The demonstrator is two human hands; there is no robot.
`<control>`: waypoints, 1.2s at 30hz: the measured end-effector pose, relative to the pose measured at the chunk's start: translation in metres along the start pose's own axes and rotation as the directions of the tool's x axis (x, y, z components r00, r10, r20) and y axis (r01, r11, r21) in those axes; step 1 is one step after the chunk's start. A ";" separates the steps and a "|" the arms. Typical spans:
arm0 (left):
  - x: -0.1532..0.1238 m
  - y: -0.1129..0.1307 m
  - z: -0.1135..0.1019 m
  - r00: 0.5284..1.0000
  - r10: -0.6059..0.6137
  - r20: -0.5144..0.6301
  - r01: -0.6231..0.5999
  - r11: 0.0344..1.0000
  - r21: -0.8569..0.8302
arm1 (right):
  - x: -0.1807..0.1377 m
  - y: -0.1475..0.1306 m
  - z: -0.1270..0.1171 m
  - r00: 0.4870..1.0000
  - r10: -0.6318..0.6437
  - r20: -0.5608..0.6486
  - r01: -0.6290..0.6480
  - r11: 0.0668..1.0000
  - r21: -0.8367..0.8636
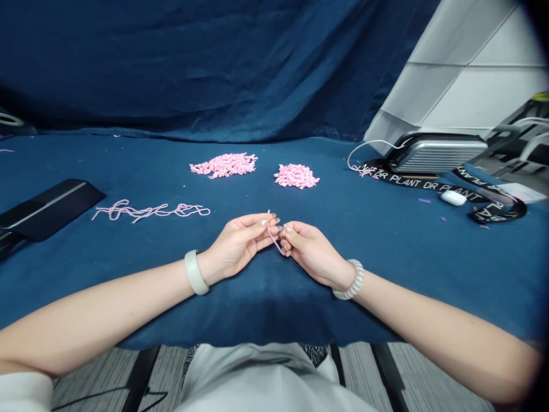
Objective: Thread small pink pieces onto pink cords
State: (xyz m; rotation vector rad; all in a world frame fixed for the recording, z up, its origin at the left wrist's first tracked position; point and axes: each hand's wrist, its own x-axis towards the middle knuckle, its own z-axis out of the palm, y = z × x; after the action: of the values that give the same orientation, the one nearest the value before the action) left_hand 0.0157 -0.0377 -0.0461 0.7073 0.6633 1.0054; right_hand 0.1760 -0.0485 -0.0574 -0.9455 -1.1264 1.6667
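My left hand (pixel 240 243) and my right hand (pixel 311 249) meet at the middle of the blue-covered table (pixel 386 246), fingertips pinched together. Between them runs a short pink string (pixel 271 233), one end sticking up above the left fingers. Both hands are closed on it. A pale band sits on my left wrist, a coiled white tie on my right. Loose pink strings (pixel 150 210) lie in a row to the left. Two heaps of small pink knotted pieces (pixel 225 165) (pixel 297 175) lie further back.
A black flat case (pixel 47 207) lies at the left edge. At the right back are a silver ribbed case (pixel 435 153) with a white cable, a black printed ribbon (pixel 429 184) and a white earbud case (pixel 453 197). A blue cloth hangs behind.
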 end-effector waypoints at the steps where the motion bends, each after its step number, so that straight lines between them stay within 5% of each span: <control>1: 0.000 0.000 -0.001 1.000 -0.009 -0.015 0.009 1.000 0.004 | 0.000 0.000 -0.001 1.000 -0.007 -0.009 0.007 1.000 -0.002; 9: 0.001 0.004 -0.003 0.995 -0.088 -0.053 0.087 0.996 -0.021 | -0.001 0.000 -0.007 0.990 -0.126 -0.069 0.116 0.984 -0.133; 23: 0.002 0.000 -0.003 0.994 -0.109 0.030 0.106 0.991 0.078 | -0.005 -0.002 -0.001 0.999 0.033 -0.023 -0.032 0.998 0.058; 28: 0.001 -0.002 -0.003 0.994 -0.097 0.047 0.085 0.972 0.218 | -0.004 -0.003 -0.004 0.991 -0.115 -0.074 0.101 0.980 -0.172; 36: 0.001 -0.002 -0.001 0.992 -0.117 0.045 0.091 0.919 0.383 | -0.010 -0.009 -0.003 0.930 -0.368 -0.007 0.317 0.809 -0.496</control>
State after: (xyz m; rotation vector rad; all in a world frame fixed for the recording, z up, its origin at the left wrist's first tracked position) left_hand 0.0162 -0.0375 -0.0480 1.0299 0.8404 0.7565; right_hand 0.1839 -0.0550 -0.0491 -1.0445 -1.5839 1.0401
